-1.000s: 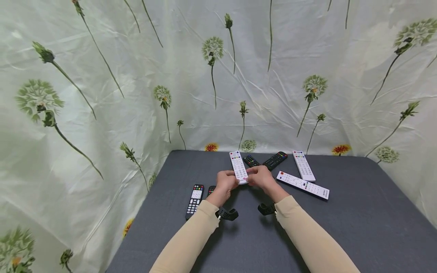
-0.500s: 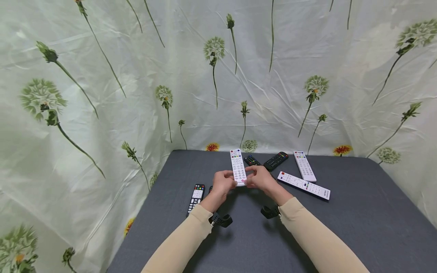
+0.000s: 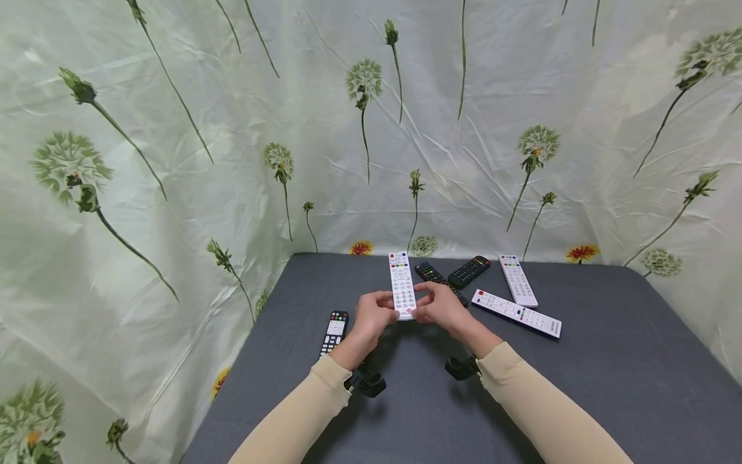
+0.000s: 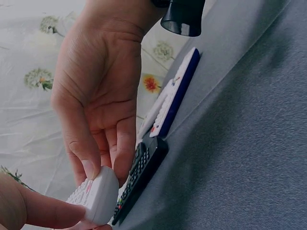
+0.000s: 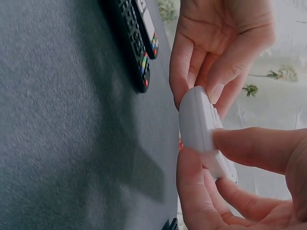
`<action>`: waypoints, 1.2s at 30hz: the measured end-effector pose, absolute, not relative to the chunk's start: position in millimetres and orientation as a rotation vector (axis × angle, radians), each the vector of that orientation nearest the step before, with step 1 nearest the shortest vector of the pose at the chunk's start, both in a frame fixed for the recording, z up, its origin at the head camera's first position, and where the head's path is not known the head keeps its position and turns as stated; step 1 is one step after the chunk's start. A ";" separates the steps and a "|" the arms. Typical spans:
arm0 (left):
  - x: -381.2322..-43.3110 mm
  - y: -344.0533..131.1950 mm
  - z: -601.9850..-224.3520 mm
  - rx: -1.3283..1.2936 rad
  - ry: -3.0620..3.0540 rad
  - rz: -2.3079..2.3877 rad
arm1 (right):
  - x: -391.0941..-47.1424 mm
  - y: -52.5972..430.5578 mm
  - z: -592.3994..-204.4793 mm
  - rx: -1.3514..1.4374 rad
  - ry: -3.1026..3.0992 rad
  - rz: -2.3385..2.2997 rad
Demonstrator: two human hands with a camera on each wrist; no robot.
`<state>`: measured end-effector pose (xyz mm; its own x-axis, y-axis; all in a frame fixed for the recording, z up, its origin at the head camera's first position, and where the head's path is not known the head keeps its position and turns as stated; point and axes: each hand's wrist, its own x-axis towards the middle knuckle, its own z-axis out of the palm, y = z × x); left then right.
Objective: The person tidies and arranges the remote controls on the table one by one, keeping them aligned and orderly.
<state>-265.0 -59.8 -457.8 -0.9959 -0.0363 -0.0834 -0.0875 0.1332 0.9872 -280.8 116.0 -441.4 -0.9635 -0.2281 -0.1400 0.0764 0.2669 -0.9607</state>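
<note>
The white remote [image 3: 402, 287] is held up above the table by its near end, its face crowded with small buttons, a row of coloured ones near the far end and a pink mark near the held end. Its shell is smooth, with a bluntly rounded end and a fine seam along the side. The left hand [image 3: 373, 316] pinches one side of that end between thumb and fingers; the right hand [image 3: 445, 309] pinches the other.

Just beyond the right fingers lie a slim black remote [image 3: 425, 270] and a broader black remote [image 3: 469, 272]. Farther right, a pale remote [image 3: 518, 281] lies near a slanting white remote [image 3: 516, 314] (its underside is dark blue). Left of the hands is a black remote with a pale pad [image 3: 334, 328], beside another dark remote [image 5: 129, 38].

The grey table [image 3: 435, 412] has a woven texture and rounded back corners, close against a creased, dandelion-printed cloth [image 3: 452, 148]. Its widest open stretches run rightward and between the forearms.
</note>
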 end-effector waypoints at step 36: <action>-195.4 -89.4 -471.6 0.001 2.498 1.956 | -214.8 94.4 -461.9 -0.176 2.137 -1.837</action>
<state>-195.4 -89.4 -471.6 -0.9995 -0.0186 0.0247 0.0195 0.2402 0.9705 -214.8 94.4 -461.9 -0.9423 -0.2955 -0.1573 0.1113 0.1667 -0.9797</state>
